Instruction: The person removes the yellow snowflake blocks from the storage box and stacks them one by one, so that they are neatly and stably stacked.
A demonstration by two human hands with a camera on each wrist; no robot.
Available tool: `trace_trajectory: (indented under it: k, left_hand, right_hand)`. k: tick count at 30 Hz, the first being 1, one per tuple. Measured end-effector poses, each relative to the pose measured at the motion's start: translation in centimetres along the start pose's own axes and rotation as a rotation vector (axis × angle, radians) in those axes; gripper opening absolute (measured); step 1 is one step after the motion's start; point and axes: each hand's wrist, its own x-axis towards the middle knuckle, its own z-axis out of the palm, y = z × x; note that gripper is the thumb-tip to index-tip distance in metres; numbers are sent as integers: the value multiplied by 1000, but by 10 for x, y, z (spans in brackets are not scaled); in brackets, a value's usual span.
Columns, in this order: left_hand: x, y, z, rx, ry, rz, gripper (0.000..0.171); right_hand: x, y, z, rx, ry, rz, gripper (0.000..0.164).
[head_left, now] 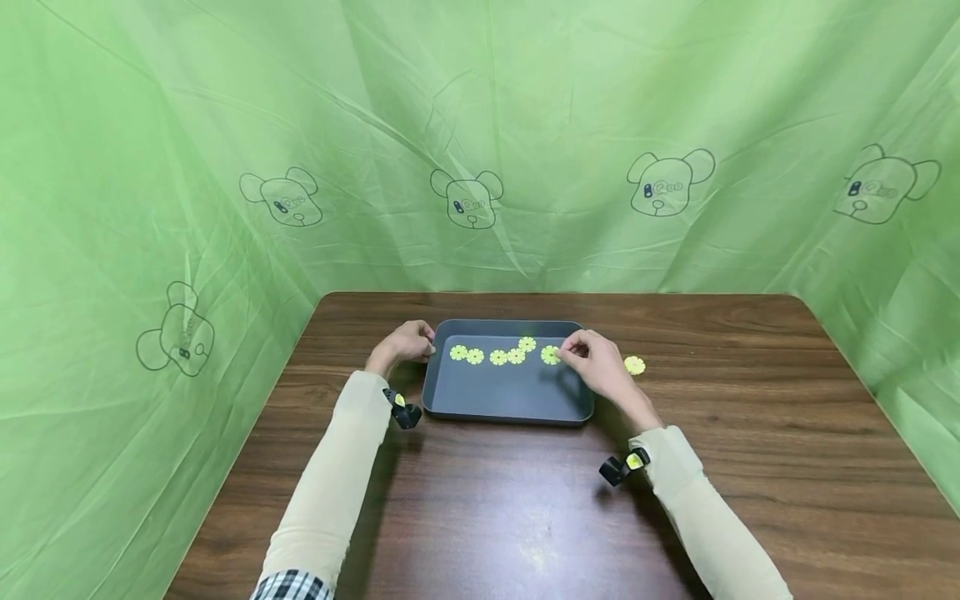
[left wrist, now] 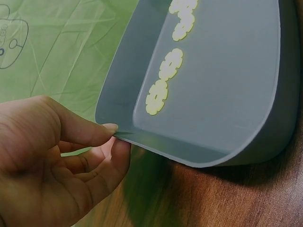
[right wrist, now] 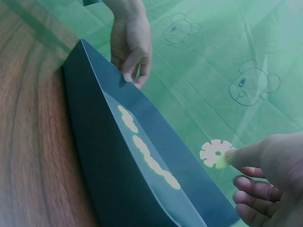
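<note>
Over there the left hand (head_left: 407,342) pinches the grey tray (head_left: 502,393) at one end while the right hand (head_left: 597,363) pinches a notched yellow disc (head_left: 549,356) above it, five more such discs (head_left: 498,357) lying inside

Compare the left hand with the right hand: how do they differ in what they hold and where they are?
The left hand pinches the rim of the tray; the right hand pinches a yellow disc.
The left hand is at the tray's left end; the right hand is near its right end.
Both hands grip with thumb and fingers.
</note>
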Motion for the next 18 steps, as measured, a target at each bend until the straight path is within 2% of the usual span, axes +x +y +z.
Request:
trace_trajectory:
  k: [11, 18]
  left_hand:
    - [1, -1, 0, 10, 7, 2, 32]
    - [1, -2, 1, 14, 7, -4, 32]
  right_hand:
    - [-9, 12, -27, -1, 76, 28, 14]
    - [-14, 28, -39, -23, 116, 64, 16]
